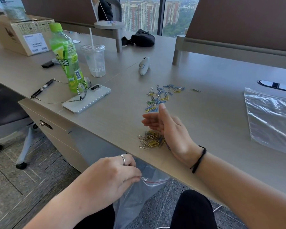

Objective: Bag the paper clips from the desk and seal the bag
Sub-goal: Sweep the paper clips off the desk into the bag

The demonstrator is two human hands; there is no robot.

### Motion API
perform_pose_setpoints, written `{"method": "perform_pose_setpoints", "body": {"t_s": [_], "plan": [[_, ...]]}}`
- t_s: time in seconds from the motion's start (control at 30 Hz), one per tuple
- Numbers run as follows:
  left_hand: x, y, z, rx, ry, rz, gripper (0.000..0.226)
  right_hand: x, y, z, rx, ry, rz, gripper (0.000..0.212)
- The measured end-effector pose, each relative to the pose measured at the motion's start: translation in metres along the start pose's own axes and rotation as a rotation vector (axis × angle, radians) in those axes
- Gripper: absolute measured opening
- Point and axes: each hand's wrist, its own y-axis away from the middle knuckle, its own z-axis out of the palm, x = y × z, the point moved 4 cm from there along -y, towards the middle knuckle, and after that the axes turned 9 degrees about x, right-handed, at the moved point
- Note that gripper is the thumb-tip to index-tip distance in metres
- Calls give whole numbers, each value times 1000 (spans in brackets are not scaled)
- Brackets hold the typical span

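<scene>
Coloured paper clips lie in two groups on the desk: a loose scatter (160, 96) farther back and a tight pile (151, 140) near the front edge. My right hand (165, 126) rests on its side just behind the pile, fingers apart and curved, holding nothing. My left hand (112, 176) is below the desk edge, pinching the rim of a clear zip bag (139, 192) with a red seal line. The bag hangs under the edge in front of the pile.
A second clear bag (271, 116) lies flat at the right. A phone (87, 100) with glasses on it, a green bottle (66, 58), a plastic cup (95, 60), a pen (43, 87) and a white device (144, 66) stand at the left and back.
</scene>
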Motion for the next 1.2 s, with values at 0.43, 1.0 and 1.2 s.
{"method": "perform_pose_setpoints", "body": {"t_s": [0.43, 1.0, 1.2], "plan": [[-6, 3, -2, 13, 16, -35, 23, -11, -3, 40, -401, -55, 126, 79], [-4, 2, -3, 22, 19, -26, 19, -8, 24, 47, -467, -143, 178, 75], [-3, 3, -3, 24, 4, -29, 20, -5, 11, 30, -243, -266, 172, 77]]}}
